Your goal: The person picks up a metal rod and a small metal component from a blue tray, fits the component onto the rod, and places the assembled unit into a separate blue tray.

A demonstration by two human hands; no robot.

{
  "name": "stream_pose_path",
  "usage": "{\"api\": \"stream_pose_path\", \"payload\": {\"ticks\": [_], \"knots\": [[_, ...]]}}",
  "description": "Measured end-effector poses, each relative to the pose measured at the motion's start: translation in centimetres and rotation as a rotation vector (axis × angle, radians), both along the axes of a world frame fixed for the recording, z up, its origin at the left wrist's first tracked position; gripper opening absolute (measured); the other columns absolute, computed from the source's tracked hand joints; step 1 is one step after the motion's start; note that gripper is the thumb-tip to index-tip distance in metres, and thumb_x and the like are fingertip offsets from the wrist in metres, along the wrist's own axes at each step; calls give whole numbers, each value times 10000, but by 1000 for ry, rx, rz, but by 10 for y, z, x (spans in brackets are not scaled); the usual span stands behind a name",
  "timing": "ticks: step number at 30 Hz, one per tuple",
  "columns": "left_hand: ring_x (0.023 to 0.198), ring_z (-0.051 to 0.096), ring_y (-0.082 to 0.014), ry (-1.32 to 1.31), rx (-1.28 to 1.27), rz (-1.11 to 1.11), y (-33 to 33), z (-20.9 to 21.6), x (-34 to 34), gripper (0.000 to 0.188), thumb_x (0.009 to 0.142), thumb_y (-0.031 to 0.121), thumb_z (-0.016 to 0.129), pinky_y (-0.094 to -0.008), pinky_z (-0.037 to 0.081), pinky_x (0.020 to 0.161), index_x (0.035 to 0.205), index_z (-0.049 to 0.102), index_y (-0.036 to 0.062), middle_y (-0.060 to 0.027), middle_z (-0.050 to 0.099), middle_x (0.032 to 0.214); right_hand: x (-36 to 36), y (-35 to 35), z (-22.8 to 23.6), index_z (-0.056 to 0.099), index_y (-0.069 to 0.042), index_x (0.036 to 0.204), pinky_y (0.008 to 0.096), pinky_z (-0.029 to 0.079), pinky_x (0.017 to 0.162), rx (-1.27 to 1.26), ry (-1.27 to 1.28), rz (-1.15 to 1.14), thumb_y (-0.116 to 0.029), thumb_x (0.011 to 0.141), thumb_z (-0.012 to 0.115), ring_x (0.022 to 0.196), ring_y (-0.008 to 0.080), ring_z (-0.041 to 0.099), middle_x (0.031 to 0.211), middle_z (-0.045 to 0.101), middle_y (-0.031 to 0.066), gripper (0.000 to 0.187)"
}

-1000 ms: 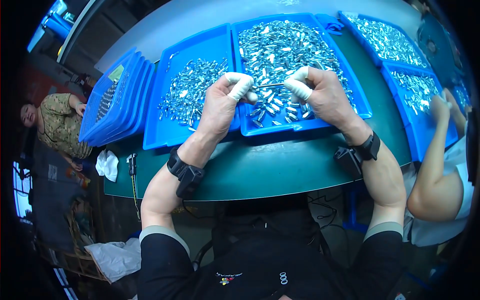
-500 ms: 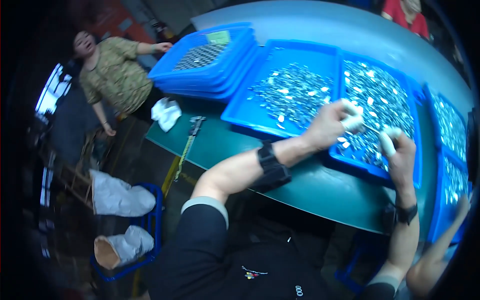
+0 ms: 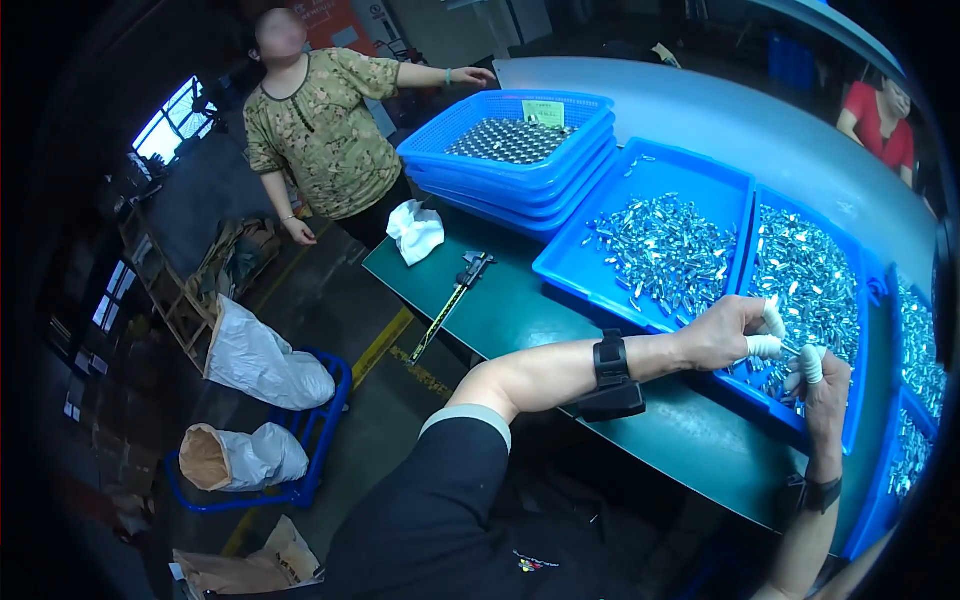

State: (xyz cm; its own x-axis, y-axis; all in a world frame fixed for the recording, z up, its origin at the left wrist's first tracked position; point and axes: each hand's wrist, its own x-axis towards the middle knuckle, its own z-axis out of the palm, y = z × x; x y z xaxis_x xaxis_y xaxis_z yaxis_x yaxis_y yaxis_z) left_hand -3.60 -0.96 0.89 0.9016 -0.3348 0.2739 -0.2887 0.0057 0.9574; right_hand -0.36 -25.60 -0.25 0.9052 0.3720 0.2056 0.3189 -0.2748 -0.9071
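Over the near part of a blue tray [image 3: 851, 425] full of small shiny metal parts [image 3: 805, 265], my two hands nearly meet. White wrappings cover several fingertips. The thumb and index finger of my left hand [image 3: 725, 332] come together toward the right. My right hand [image 3: 826, 392] has its fingers bent in a pinch facing them. A thin, small piece seems to lie between the fingertips, too small to name. To the left, a second blue tray [image 3: 560, 275] holds a loose heap of similar metal parts [image 3: 665, 250].
Stacked blue baskets [image 3: 425, 165] stand on the green table [image 3: 510, 320], near a white cloth [image 3: 415, 232] and a caliper [image 3: 455, 300]. One person [image 3: 325, 140] stands left; another [image 3: 880, 125] is far right. White sacks [image 3: 265, 365] rest on a blue trolley [image 3: 318, 480]. More trays [image 3: 885, 490] lie right.
My hands have come closer together over the right tray. The whole view has shifted, so the table sits further right and lower. The standing person's arm still reaches toward the baskets.
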Motion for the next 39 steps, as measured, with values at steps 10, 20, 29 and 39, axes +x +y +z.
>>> {"api": "stream_pose_path", "payload": {"ticks": [10, 20, 29, 39], "knots": [[916, 691, -163, -213, 64, 21, -8, -7, -4, 189, 914, 81, 738, -328, 544, 829, 1050, 645, -12, -130, 733, 936, -10, 6, 8, 681, -8, 800, 235, 406, 470, -45, 53, 148, -429, 1017, 609, 520, 75, 555, 609, 631, 24, 480], [937, 649, -109, -148, 16, 68, -7, -13, 0, 200, 923, 64, 729, -290, 533, 832, 1086, 633, -3, -61, 693, 979, -10, 8, 13, 653, -21, 998, 231, 477, 670, 75, 26, 70, -130, 932, 748, 722, 72, 592, 811, 661, 8, 159], [920, 644, -107, -103, -18, 38, -6, -11, -1, 188, 944, 69, 708, -289, 532, 818, 1101, 631, -2, -58, 690, 984, -12, 12, 12, 646, -10, 956, 226, 481, 674, 119, -19, 86, -62, 932, 724, 742, 70, 608, 827, 671, 8, 96], [894, 657, -120, -83, 58, 52, -4, -10, -3, 172, 945, 90, 713, -303, 537, 801, 1066, 643, -8, -71, 706, 941, -15, 14, 17, 638, -21, 857, 232, 467, 597, 48, -99, 61, -168, 989, 672, 647, 79, 597, 727, 658, 23, 201]]}}
